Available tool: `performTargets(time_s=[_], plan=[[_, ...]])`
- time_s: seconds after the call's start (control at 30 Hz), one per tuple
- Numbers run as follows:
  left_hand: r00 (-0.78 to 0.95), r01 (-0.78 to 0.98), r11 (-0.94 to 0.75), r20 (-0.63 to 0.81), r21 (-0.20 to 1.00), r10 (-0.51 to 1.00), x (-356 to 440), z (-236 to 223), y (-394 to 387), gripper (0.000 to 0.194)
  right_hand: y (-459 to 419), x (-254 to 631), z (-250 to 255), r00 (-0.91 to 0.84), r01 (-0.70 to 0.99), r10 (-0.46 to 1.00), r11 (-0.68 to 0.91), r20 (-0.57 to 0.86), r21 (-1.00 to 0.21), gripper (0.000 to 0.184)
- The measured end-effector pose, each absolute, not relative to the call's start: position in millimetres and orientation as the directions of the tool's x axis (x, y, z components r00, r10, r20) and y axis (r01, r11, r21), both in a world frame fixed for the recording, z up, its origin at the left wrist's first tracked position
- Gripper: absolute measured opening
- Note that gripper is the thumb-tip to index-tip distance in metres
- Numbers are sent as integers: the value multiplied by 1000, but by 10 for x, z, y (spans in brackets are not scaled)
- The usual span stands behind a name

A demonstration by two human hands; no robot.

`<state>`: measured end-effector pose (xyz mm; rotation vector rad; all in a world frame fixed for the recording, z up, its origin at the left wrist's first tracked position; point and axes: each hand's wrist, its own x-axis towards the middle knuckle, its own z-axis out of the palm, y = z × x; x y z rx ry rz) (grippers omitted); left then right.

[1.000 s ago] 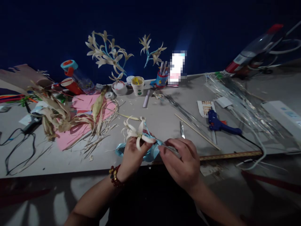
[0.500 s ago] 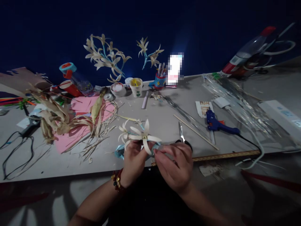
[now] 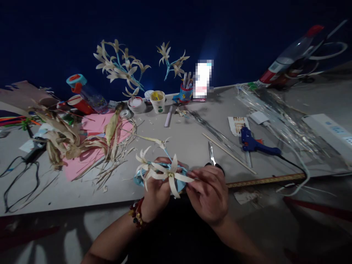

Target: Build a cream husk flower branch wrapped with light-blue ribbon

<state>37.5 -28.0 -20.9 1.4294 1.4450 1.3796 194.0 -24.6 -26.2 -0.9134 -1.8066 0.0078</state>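
Note:
My left hand (image 3: 157, 196) is closed around the stem of a small spray of cream artificial flowers (image 3: 172, 175), which look made of dried husk. The stem is partly covered in light blue. A light blue strip (image 3: 180, 184) spans the gap beside the front flower to my right hand (image 3: 210, 194), whose fingers are pinched at its end. Petals and fingers hide much of the strip and the grip. More shiny blue material (image 3: 139, 178) shows left of my left hand. Scissors (image 3: 212, 156) lie just beyond my right hand, their handles partly covered.
Dried corn husks (image 3: 70, 145) lie over pink paper (image 3: 93, 123) on the left. Finished flower branches (image 3: 121, 68) stand behind paper cups (image 3: 158, 102). To the right are a blue glue gun (image 3: 255, 145), a thin stick (image 3: 229, 153), wires (image 3: 211, 124) and a power strip (image 3: 328, 135).
The flower spray has tipped and dropped toward me, showing its blue stem behind. My right hand has shifted slightly down and right, with the blue strip lower between the hands.

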Motion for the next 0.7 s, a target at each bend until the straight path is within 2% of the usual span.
performTargets(time_s=[0.2, 0.43, 0.7], plan=[[-199, 335, -107, 181, 936, 963, 392, -322, -305, 10, -212, 1929, -318, -100, 653, 578, 652, 810, -385, 15], [-116, 233, -169, 200, 958, 973, 414, -331, -308, 13, -198, 1951, -275, -117, 569, 550, 720, 827, -398, 16], [-173, 195, -51, 86, 979, 981, 510, -189, -256, 11, -195, 1990, -340, -103, 597, 550, 701, 829, -391, 16]])
